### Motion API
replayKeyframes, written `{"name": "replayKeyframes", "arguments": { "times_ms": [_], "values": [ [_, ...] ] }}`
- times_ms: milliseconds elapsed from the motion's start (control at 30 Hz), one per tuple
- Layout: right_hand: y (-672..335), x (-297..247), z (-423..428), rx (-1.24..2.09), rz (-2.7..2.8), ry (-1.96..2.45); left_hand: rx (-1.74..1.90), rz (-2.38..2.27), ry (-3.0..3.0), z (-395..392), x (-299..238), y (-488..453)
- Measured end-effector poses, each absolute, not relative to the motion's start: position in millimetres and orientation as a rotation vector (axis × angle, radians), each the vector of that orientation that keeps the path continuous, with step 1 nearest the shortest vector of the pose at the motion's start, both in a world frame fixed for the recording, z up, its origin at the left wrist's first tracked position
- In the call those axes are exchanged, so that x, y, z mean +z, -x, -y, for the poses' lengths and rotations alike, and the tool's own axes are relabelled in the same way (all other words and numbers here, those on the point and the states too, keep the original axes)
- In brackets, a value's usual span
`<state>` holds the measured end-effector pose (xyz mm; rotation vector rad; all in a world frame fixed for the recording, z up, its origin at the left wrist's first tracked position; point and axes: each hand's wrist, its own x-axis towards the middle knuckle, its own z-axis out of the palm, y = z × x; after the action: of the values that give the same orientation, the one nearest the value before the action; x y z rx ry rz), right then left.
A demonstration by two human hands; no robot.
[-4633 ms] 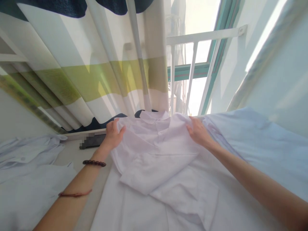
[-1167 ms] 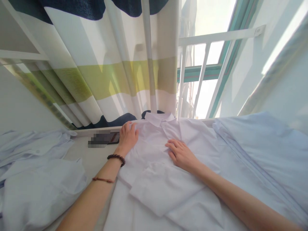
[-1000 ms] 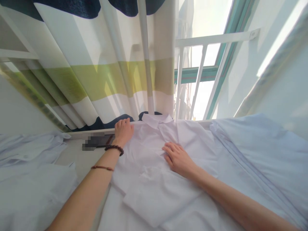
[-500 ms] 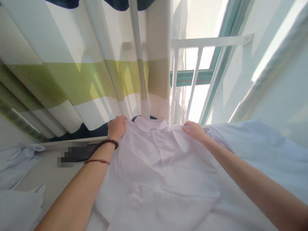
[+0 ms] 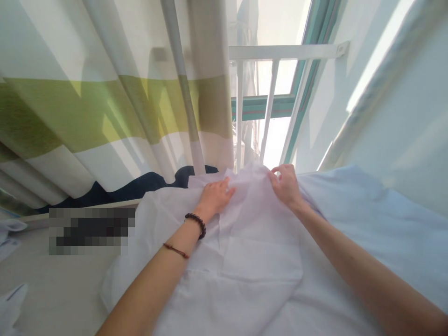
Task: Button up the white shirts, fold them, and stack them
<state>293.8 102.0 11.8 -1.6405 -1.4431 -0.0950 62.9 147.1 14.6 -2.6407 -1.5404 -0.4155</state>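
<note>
A white shirt [image 5: 241,261] lies spread on the table in front of me, its collar end toward the window. My left hand [image 5: 214,197] is closed on the fabric near the collar, with two bracelets on that wrist. My right hand [image 5: 286,185] pinches the raised fabric at the shirt's far right edge. Between the two hands the cloth is bunched and lifted off the table.
A pale blue garment [image 5: 371,219] lies spread to the right. A striped curtain [image 5: 105,107] hangs behind the table, beside a white window rail [image 5: 287,51]. A blurred dark object [image 5: 91,229] sits at the left on the grey tabletop [image 5: 52,289]. Bits of pale cloth [image 5: 9,308] show at the left edge.
My left hand moved right from the shirt's left shoulder to near the collar. Both hands have gathered and lifted the top of the shirt, which lay flat before.
</note>
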Motion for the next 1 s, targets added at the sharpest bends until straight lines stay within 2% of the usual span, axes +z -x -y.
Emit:
{"name": "replayKeyframes", "arguments": {
  "times_ms": [200, 433, 667, 767, 867, 933, 1000],
  "values": [
    [-297.1, 6.8, -80.9, 0.244, 1.613, 1.839, -0.416, 1.541, 2.713, -170.3, 22.7, -60.7],
    [-285.1, 14.8, -70.6, 0.049, 1.984, 1.806, -0.717, 1.389, 2.707, -134.7, 34.1, -74.5],
    [-295.0, 21.1, -51.5, -0.074, 2.156, 1.791, -0.402, 1.153, 3.217, -67.0, 41.9, -62.9],
    [-290.8, 9.4, -31.7, -0.16, 2.238, 1.773, -0.32, 1.173, 3.19, -48.7, 30.2, -52.6],
    [-283.6, 3.5, -9.6, -0.273, 2.244, 1.76, -0.401, 1.146, 3.069, -34.0, 24.0, -41.6],
    [-279.7, 7.2, 5.0, -0.221, 2.299, 1.737, -0.453, 1.135, 3.047, -23.0, 29.1, -30.5],
    [-276.3, 16.4, 17.6, 0.004, 2.405, 1.682, -0.362, 1.19, 3.154, -11.9, 40.6, -15.4]
  ]
}}
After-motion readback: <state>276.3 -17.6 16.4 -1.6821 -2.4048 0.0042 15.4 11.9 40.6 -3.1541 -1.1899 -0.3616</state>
